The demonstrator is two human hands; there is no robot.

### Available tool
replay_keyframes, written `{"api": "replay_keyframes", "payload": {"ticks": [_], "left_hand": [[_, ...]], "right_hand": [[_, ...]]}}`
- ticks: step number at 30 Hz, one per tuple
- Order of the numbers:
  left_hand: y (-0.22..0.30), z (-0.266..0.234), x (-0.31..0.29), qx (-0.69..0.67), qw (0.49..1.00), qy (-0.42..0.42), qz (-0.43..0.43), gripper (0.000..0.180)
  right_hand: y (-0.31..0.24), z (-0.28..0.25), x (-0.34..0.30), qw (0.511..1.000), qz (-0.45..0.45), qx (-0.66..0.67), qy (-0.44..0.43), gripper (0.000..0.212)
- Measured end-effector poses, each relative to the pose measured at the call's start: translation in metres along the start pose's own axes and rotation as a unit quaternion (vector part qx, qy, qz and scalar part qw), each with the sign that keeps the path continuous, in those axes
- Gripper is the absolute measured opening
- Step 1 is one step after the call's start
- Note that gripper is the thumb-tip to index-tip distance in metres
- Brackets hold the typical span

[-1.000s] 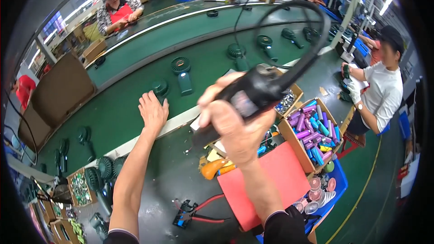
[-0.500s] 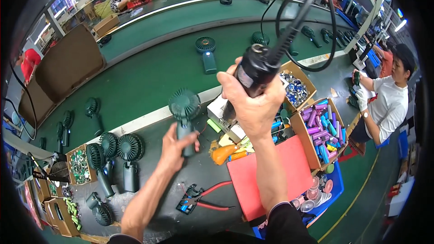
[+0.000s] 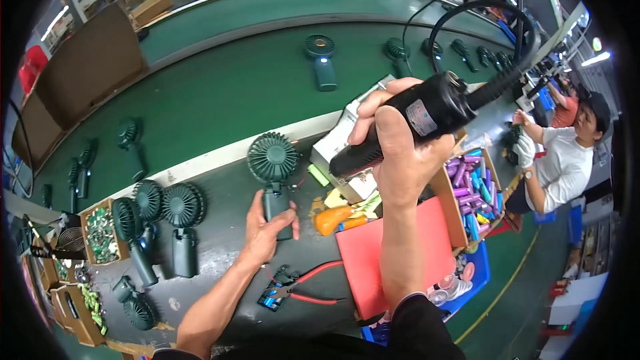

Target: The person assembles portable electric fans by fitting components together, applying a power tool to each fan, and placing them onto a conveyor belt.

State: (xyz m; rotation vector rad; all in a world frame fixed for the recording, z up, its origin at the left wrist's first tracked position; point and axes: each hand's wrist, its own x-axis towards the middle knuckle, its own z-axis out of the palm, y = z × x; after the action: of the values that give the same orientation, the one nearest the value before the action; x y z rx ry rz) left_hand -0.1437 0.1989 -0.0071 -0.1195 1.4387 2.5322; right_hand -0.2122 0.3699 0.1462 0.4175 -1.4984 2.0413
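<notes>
My left hand (image 3: 268,230) is closed round the handle of a dark green handheld fan (image 3: 275,159), which lies on the dark bench with its round head pointing away from me. Raised to the right, my right hand (image 3: 408,167) grips a black corded electric screwdriver (image 3: 415,115). Its body slants down to the left, over a white box-like fixture (image 3: 343,139), and I cannot make out its tip. Close below the left hand lie red-handled pliers (image 3: 319,279), beside a small dark part with blue in it.
More green fans (image 3: 183,210) lie at left, near a carton of circuit boards (image 3: 101,233). At right are a red mat (image 3: 363,253), an orange-handled tool (image 3: 331,219) and a carton of purple and blue battery cells (image 3: 470,190). Fans sit on the green conveyor (image 3: 220,93); co-workers sit beyond.
The screwdriver has swung to the right and tipped flatter in my right hand. My left hand has closed more firmly round the fan's handle. The whole view has shifted slightly.
</notes>
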Motion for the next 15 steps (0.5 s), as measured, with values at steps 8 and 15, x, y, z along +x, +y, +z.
{"api": "replay_keyframes", "payload": {"ticks": [8, 15], "left_hand": [[0.001, -0.002, -0.002, 0.007, 1.0, -0.007, -0.016, 0.035], [-0.001, -0.002, 0.001, 0.063, 0.997, -0.03, -0.018, 0.032]], "right_hand": [[0.01, -0.001, 0.004, 0.996, 0.007, -0.087, 0.029, 0.016], [0.019, 0.011, -0.006, 0.994, 0.054, 0.092, -0.011, 0.022]]}}
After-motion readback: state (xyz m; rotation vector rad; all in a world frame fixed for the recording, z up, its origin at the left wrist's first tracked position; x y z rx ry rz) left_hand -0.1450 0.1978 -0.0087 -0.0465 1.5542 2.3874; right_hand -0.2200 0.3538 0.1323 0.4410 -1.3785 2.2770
